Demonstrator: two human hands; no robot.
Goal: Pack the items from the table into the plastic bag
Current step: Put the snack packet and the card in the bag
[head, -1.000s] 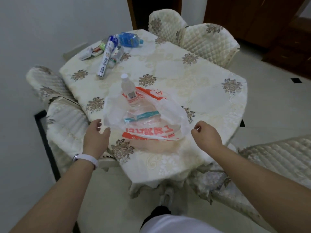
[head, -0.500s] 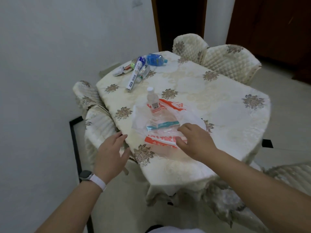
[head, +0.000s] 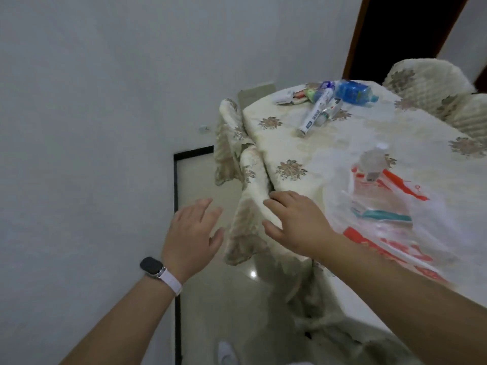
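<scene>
A clear plastic bag [head: 411, 227] with red print lies on the table [head: 290, 133] at the right, with a small clear bottle [head: 373, 162] and a teal-edged packet [head: 382, 214] inside it. At the table's far end lie a long white toothpaste tube [head: 315, 113], a blue bottle [head: 351, 91] on its side and several small packets [head: 290, 97]. My right hand [head: 295, 219] hovers with spread fingers over the table's left edge, holding nothing. My left hand [head: 191, 233], with a watch on the wrist, hangs open in the air left of the table.
Quilted chairs [head: 245, 212] are tucked under the table's left side, and more chairs [head: 432, 88] stand at the far right. A white wall [head: 105, 127] fills the left. The tablecloth [head: 329, 306] drapes down toward the tiled floor [head: 224, 299]. A dark doorway [head: 403, 32] is behind.
The view has swung left and closer. My right hand left the bag and moved left to the table's edge. My left hand moved left, away from the table.
</scene>
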